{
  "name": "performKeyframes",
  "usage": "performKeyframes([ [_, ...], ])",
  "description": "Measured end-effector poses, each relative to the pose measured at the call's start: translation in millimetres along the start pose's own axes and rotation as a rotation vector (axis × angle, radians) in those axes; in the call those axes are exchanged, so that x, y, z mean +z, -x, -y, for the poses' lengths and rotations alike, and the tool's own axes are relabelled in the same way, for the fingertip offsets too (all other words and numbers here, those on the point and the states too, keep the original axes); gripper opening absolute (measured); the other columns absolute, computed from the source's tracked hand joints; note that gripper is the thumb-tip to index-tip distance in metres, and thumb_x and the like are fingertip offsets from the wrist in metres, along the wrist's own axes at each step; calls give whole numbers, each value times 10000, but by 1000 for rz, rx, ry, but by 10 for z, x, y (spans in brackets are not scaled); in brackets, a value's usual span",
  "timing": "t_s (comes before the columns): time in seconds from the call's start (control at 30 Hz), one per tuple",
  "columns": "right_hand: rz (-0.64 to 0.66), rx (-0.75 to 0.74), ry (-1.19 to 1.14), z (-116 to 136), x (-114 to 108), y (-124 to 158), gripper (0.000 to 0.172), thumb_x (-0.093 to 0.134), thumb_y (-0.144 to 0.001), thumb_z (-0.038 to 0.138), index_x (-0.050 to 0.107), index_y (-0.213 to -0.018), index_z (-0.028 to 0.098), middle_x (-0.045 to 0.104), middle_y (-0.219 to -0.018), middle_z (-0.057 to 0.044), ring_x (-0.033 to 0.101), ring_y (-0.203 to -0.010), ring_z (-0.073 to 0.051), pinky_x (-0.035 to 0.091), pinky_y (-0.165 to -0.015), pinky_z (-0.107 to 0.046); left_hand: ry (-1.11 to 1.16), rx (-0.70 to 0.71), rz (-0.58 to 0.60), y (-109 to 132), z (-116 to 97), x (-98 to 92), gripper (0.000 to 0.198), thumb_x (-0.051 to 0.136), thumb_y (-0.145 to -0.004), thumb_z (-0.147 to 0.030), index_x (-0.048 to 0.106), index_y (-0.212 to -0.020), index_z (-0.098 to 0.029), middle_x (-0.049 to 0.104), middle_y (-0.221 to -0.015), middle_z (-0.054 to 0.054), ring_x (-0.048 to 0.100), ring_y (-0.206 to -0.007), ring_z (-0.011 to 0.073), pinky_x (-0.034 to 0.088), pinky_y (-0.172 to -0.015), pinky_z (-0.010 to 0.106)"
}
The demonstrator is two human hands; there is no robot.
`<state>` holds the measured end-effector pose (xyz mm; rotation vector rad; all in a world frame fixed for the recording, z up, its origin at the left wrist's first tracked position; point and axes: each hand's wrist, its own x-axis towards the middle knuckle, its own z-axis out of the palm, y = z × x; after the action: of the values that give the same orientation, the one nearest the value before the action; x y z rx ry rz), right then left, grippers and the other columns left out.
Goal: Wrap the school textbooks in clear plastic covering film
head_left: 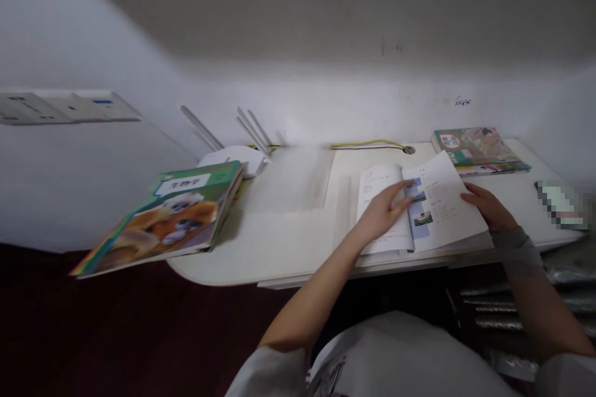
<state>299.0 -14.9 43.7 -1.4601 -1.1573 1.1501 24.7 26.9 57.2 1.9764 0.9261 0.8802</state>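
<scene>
An open book [440, 223] lies near the front edge of the white desk, its pages printed with text and small pictures on blue blocks. My left hand [382, 209] rests across the left page near the spine, its fingers stretched toward the fold. At the outer edge of the raised right page is my right hand [488, 206], with thumb and fingers closed on the paper. A translucent, sheet-like piece [298, 177] lies on the desk left of the book. Another pale strip shows along the book's left side.
Textbooks with an animal cover [181, 217] overhang the desk's left end, in front of a white router [233, 158] with antennas. More books [482, 146] lie at the back right, and a blurred-out phone-like object [561, 205] at the right. A yellow cable [372, 142] runs along the wall.
</scene>
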Motion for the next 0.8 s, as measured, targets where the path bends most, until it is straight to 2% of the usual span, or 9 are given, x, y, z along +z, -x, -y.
performKeyframes([
  [0.1,24,145,-108,-302,-108,-27,593,668,-632,289,535,-1198,175,730,-875,-57,693,-739,-256,570,-676,-414,-166,-118,-360,166,410,-88,498,467,-875,-397,440,-1316,-167,399,-1433,126,309,-1346,257,218,-1116,448],
  [0.17,-3,145,-114,-450,-117,-34,565,655,-617,264,553,-1166,172,731,-874,-57,695,-752,-260,571,-690,-425,-165,-251,-418,279,654,-103,543,429,-889,-390,356,-1367,-142,350,-1457,152,282,-1360,258,211,-1117,453],
  [0.23,-40,140,-116,-528,-107,-35,540,640,-614,248,562,-1143,175,731,-886,-56,695,-770,-259,569,-714,-428,-146,-327,-380,384,827,-91,580,389,-904,-406,286,-1400,-124,314,-1471,176,275,-1365,269,214,-1113,462],
  [0.33,-62,135,-117,-558,-116,-34,528,634,-608,237,559,-1128,176,729,-916,-52,692,-799,-256,564,-747,-426,-196,-319,-326,507,960,-98,620,365,-909,-441,238,-1419,-113,272,-1488,187,252,-1373,286,207,-1111,477],
  [0.4,-45,125,-102,-562,-146,-34,520,639,-614,249,556,-1123,179,727,-927,-53,691,-806,-257,565,-744,-427,-261,-305,-313,556,1000,-144,620,356,-910,-446,256,-1410,-94,311,-1466,196,252,-1371,295,217,-1105,480],
  [0.47,-32,123,-96,-569,-178,-34,506,644,-624,267,555,-1115,188,727,-924,-53,691,-796,-258,568,-722,-427,-326,-292,-290,580,1020,-203,564,342,-914,-435,349,-1362,-93,406,-1404,196,262,-1363,302,234,-1095,484],
  [0.57,-45,144,-105,-591,-201,-35,482,650,-622,273,565,-1091,199,730,-901,-47,693,-767,-253,571,-690,-408,-413,-227,-215,571,1015,-249,414,338,-919,-411,547,-1167,-154,525,-1292,159,319,-1326,300,218,-1096,502],
  [0.67,-81,124,-55,-622,-191,-35,481,637,-627,272,575,-1098,197,731,-889,-42,690,-765,-244,567,-690,-395,-457,-204,-152,522,956,-205,358,382,-907,-415,612,-1043,-175,517,-1305,145,338,-1311,320,208,-1083,542],
  [0.8,-105,51,81,-666,-177,-39,502,593,-660,296,569,-1150,193,723,-929,-41,676,-826,-245,559,-716,-403,-224,-238,-49,439,774,-65,418,366,-911,-461,630,-1086,-188,522,-1320,128,338,-1326,314,215,-1091,524],
])
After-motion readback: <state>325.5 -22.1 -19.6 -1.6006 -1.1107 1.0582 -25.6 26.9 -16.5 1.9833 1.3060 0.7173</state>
